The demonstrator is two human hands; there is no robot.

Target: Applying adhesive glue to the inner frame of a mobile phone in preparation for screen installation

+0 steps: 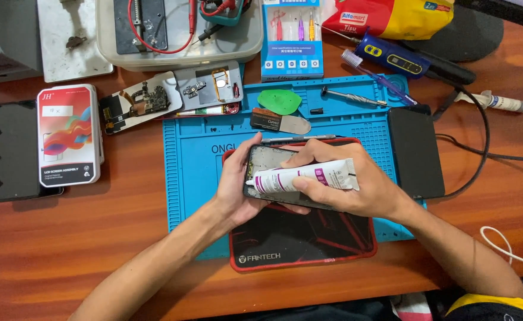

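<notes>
My left hand point(237, 185) grips the left end of a phone frame point(265, 158), an open dark shell with a grey inner face, held over a black mouse pad with a red edge point(309, 238). My right hand point(348, 181) is wrapped around a white glue tube with purple print point(309, 176). The tube lies across the frame, its nozzle pointing left at the frame's left edge, close to my left fingers. My right hand hides the right half of the frame.
A blue repair mat point(196, 154) lies under the pad. On it are a green pick point(279, 101), a metal spatula point(282, 122) and a black slab point(416, 151). Left: a boxed screen point(69, 135), a dark phone point(14, 151), circuit boards point(145, 98). Tools, a tray and cables sit behind.
</notes>
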